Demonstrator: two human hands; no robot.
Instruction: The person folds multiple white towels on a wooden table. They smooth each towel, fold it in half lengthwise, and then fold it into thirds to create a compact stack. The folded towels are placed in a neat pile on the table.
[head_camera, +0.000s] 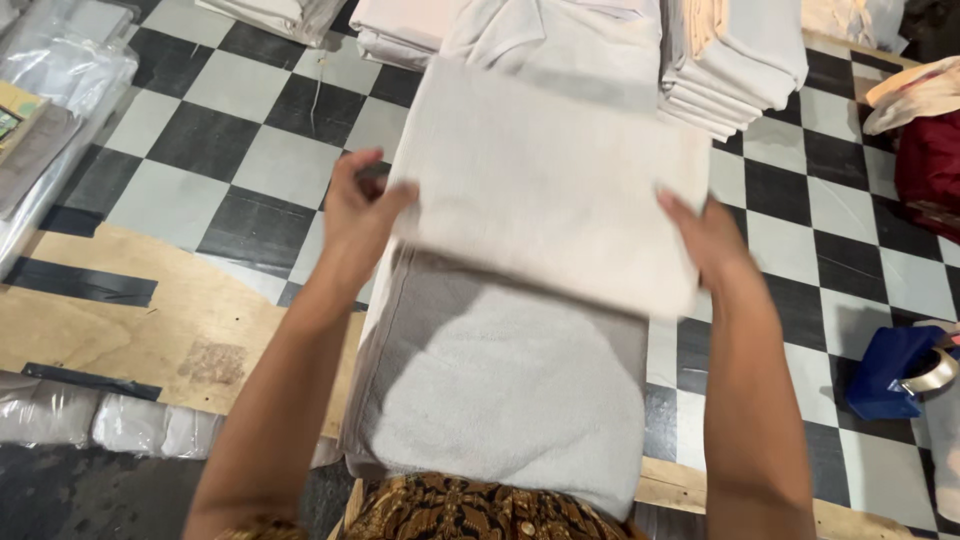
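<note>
A folded white cloth (545, 185) is lifted flat above the table, held at both sides. My left hand (358, 215) grips its left edge with thumb on top. My right hand (708, 235) grips its right edge. Beneath it a larger white towel (510, 390) lies spread on the checkered tabletop (240, 150), reaching toward my body at the near edge.
Stacks of folded white cloths (735, 60) stand at the back, with more (400, 30) to their left. Plastic-wrapped bundles (60, 70) lie at far left. A blue tape dispenser (900, 370) sits at right, a dark red cloth (930, 165) beyond it. Bare wood (130, 320) shows at left.
</note>
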